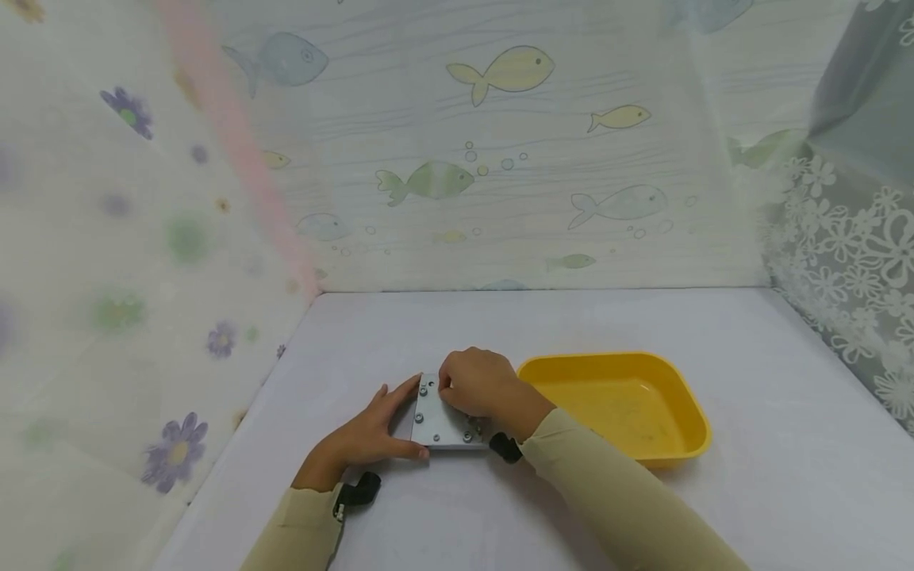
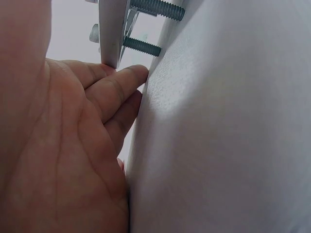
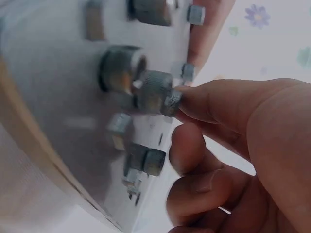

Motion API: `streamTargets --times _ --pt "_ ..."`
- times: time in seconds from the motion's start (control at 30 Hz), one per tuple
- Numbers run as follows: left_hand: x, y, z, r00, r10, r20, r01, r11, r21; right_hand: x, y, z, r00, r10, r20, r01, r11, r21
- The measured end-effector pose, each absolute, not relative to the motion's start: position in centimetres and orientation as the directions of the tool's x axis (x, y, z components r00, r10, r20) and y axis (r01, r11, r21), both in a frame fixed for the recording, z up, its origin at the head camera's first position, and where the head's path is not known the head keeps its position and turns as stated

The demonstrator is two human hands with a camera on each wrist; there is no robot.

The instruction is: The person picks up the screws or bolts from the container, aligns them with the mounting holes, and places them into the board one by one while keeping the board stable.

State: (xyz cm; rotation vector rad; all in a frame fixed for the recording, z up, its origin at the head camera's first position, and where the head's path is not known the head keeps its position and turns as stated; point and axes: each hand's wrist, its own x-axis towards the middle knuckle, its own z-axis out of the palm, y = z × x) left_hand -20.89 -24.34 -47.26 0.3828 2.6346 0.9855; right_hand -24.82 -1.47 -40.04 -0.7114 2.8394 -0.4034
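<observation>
On a pale bench (image 1: pixel 750 476) walled in by curtains printed with fish and flowers, a person in cream sleeves works over a small grey metal plate (image 1: pixel 439 424). The plate lies near the front middle of the bench, just left of a yellow tray (image 1: pixel 681 456), whose inside looks bare apart from faint marks.

The left hand (image 1: pixel 367 436) lies flat beside the plate's left edge, fingers straight and touching the edge, bracing it. From the left wrist view the plate does not sit flush on the bench: it is lifted on threaded bolts (image 2: pixel 141 47) that pass down through it, and the fingertips (image 2: pixel 133 74) press in under its rim.

The right hand (image 1: pixel 478 385) is curled over the plate's top. The right wrist view, which is blurred, shows its thumb and forefinger pinching a knurled screw head (image 3: pixel 158 94) that stands on the plate's face among several other screws and nuts.

The step in hand looks like turning that one fastener by finger; whether it is going in or coming out cannot be told. The next move likely calls for a steady hold from the left hand so the plate does not rock on its bolts, and small repeated twists from the right fingers without losing the pinch.
</observation>
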Motion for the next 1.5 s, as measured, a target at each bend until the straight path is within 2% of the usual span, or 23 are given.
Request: streamTargets --times 0.37,0.83,1.03,1.5 --pt "-21.0 -24.5 -47.5 -0.922 0.342 -0.183 0.138 0.729 0.67 -24.4 -1.5 -39.7 -0.869 -0.464 -0.174 -0.389 0.856 -0.341" --pt "-20.9 -24.3 -47.5 -0.918 0.35 -0.184 0.147 0.733 0.664 -24.4 -1.0 -39.5 -0.856 -0.495 -0.146 -0.428 0.839 -0.337" --pt "-21.0 -24.2 -47.3 -0.917 0.357 -0.18 0.158 0.738 0.656 -24.7 0.4 -38.6 -0.863 -0.496 -0.097 -0.438 0.83 -0.345" --pt "-21.1 -24.1 -47.6 -0.919 0.357 -0.166 0.168 0.738 0.653 -24.7 3.3 -37.5 -0.858 -0.508 -0.075 -0.451 0.815 -0.363"
